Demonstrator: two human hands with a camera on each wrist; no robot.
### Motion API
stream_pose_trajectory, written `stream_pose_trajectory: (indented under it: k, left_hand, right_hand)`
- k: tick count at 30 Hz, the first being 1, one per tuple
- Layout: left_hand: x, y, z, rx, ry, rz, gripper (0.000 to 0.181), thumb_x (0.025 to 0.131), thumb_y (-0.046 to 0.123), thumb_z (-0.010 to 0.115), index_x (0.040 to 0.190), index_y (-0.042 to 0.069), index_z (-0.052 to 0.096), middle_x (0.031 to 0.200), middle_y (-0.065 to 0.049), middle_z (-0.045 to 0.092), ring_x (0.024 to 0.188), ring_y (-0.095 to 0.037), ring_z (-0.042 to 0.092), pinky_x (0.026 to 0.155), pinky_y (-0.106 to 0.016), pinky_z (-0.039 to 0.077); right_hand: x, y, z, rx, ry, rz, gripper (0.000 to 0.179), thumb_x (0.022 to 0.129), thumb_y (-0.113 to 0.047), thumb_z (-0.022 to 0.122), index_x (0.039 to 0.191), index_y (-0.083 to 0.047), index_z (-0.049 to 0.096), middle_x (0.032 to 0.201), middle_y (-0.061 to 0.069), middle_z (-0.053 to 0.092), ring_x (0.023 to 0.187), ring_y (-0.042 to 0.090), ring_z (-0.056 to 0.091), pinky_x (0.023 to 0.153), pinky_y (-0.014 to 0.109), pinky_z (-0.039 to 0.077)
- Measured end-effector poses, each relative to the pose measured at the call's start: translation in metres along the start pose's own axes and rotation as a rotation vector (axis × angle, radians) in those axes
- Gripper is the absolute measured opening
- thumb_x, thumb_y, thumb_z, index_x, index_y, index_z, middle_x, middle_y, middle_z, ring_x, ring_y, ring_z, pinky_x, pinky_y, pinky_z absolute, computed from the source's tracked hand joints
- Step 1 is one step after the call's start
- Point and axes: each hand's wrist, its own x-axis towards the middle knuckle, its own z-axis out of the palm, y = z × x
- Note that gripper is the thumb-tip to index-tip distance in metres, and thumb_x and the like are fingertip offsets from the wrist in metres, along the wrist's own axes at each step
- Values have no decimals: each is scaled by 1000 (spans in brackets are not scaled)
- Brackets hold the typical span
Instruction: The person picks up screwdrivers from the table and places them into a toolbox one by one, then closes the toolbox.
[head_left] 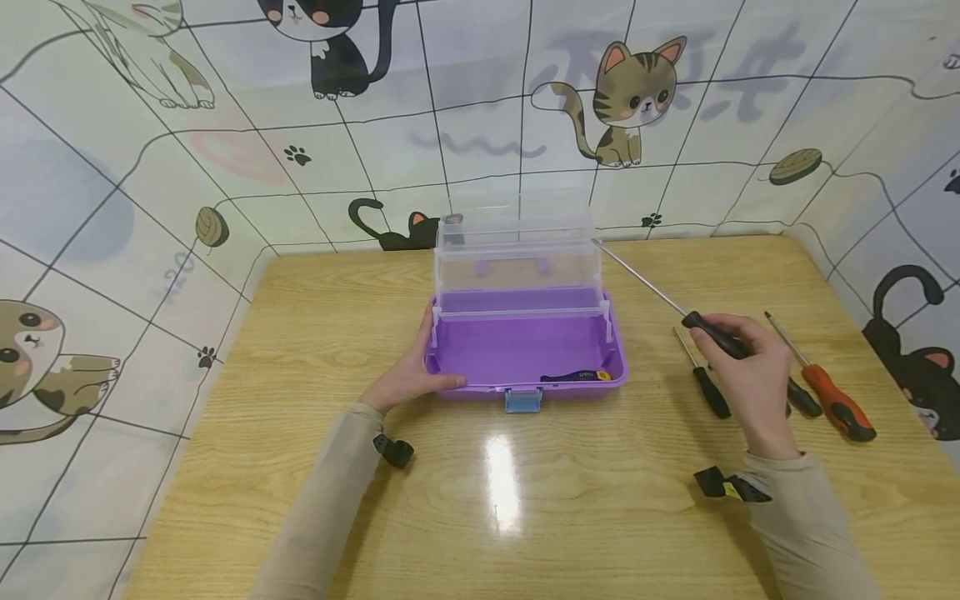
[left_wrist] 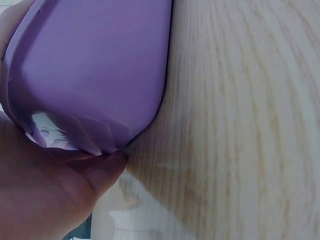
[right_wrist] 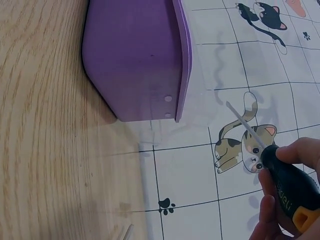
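In the head view a purple toolbox (head_left: 487, 350) stands on the table with its clear lid (head_left: 517, 221) raised. My left hand (head_left: 408, 371) grips the box's left end, thumb along the front rim; the left wrist view shows the fingers close at the purple wall (left_wrist: 100, 65). With my right hand (head_left: 750, 379) I hold a long screwdriver (head_left: 716, 335) by its black handle, in the air right of the box. Its shaft points up and left, the tip beside the lid. Inside the box, along the front wall, lies a black-handled tool (head_left: 576, 377) with a yellow end.
Right of the box a small black-handled screwdriver (head_left: 711, 392) lies on the table. Farther right is an orange-and-black screwdriver (head_left: 836, 400), next to another black handle (head_left: 804, 400) partly hidden by my right hand. A cat-patterned sheet (head_left: 480, 108) covers the walls behind and beside the table.
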Motion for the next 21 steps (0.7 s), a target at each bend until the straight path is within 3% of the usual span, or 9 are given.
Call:
stream_pose_trajectory:
  k: [6, 21]
  left_hand:
    - [-1, 2, 1, -9, -1, -3, 124, 78, 7, 77, 151, 33, -19, 159, -1, -15, 145, -25, -5, 114, -52, 6]
    - [0, 1, 0, 2, 1, -22, 124, 78, 8, 78, 151, 32, -20, 159, 0, -16, 145, -24, -5, 114, -51, 7]
  right_hand:
    - [-1, -3, 4, 10, -7, -39, 25, 84, -10, 76, 106, 0, 72, 91, -12, 67, 79, 3, 63, 62, 11, 47]
    - [-1, -1, 10, -21, -56, -22, 26, 84, -8, 75, 107, 2, 71, 87, -18, 66, 76, 0, 60, 63, 11, 44]
